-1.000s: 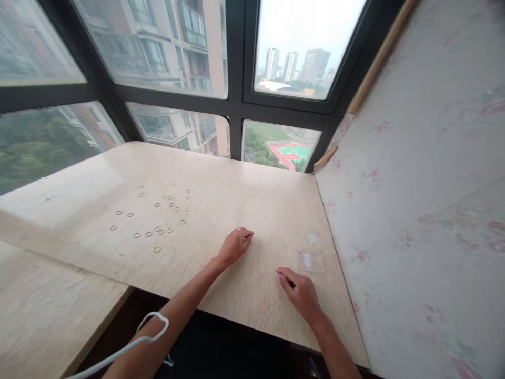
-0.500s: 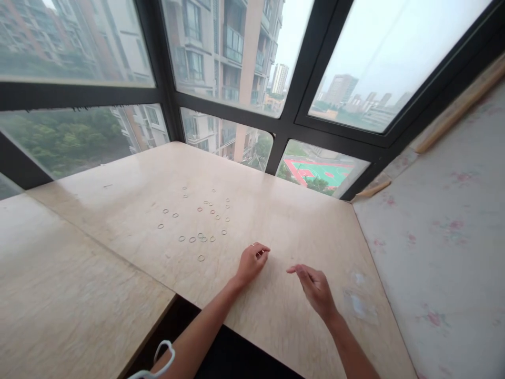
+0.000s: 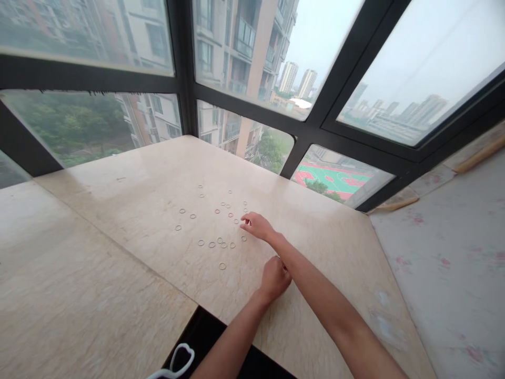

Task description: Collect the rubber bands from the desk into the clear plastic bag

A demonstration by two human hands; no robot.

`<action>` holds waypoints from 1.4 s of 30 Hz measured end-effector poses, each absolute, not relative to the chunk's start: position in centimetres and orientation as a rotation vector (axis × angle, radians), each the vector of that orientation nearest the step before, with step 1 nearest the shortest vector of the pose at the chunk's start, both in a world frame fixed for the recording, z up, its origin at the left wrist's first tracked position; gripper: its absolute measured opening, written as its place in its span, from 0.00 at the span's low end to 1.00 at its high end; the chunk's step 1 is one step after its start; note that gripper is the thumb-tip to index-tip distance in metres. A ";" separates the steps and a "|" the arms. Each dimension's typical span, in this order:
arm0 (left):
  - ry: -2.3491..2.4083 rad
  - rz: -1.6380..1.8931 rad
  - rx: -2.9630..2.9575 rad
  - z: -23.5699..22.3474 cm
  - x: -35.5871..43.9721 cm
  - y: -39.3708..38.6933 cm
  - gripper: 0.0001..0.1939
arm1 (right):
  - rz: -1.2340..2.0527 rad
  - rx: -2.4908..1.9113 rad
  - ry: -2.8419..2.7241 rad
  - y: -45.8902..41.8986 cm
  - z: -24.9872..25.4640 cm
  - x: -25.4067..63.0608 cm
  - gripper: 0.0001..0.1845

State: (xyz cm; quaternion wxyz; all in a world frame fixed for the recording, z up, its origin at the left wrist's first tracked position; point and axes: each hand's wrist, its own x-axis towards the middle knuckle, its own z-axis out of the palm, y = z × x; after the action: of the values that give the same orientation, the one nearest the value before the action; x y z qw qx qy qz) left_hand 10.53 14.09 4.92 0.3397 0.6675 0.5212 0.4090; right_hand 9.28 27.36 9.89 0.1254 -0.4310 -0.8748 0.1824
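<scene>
Several thin rings, some darker and two reddish, lie scattered over the marble-patterned tabletop (image 3: 130,295). My right hand (image 3: 258,225) reaches over the right edge of this scatter. Its thumb and fingertip are apart, close to a pale ring (image 3: 236,221). A red ring (image 3: 230,215) lies a little farther left. My left hand (image 3: 275,277) rests on the table below my right forearm, its fingers curled inward. The forearm partly covers those fingertips, so whatever they hold is hidden. The nearest ring (image 3: 243,239) to its upper left lies flat.
A clear plastic packet (image 3: 384,321) lies at the right side, by the flowered wall (image 3: 453,263). Dark window frames (image 3: 303,139) border the far edge. A white looped cord (image 3: 182,358) hangs at the near edge, and a seam crosses the tabletop at left.
My right hand has moved left and forward, crossing over to the rings. My left hand is now lower in view, below the right forearm. The view has shifted, with the rings appearing farther right.
</scene>
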 end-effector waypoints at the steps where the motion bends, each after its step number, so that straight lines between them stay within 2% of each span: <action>1: 1.358 1.067 1.745 4.9 10.5 14.0 0.05 | 0.510 -1.267 -2.578 27.9 9.8 8.6 0.09; 6: 1.358 1.077 1.782 4.9 10.5 13.9 0.08 | 0.422 -1.304 -2.678 29.4 9.2 6.8 0.05; 11: 1.374 1.043 1.801 5.1 10.5 13.9 0.09 | 0.363 -1.252 -2.731 29.6 8.4 6.8 0.06; 22: 1.416 1.021 1.833 4.7 10.6 14.1 0.05 | 0.393 -1.126 -2.567 26.6 9.2 9.8 0.04; 27: 1.411 1.031 1.830 4.9 10.6 14.3 0.06 | 0.468 -1.193 -2.315 23.3 10.8 14.7 0.09; 33: 1.301 1.084 1.818 5.4 10.4 14.3 0.10 | 0.750 -1.250 -1.715 17.3 10.9 24.5 0.11; 38: 1.290 1.103 1.817 5.3 10.4 14.7 0.09 | 0.666 -1.460 -1.408 10.2 9.8 33.0 0.15; 42: 1.281 1.115 1.815 5.3 10.2 14.9 0.10 | 0.476 -1.637 -1.297 5.6 9.2 38.3 0.19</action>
State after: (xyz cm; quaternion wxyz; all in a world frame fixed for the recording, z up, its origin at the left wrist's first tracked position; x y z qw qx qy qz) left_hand 10.23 14.93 5.30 0.3223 0.6912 0.4878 0.4248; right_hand 38.30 5.61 9.17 0.4792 -0.6707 -0.5315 0.1952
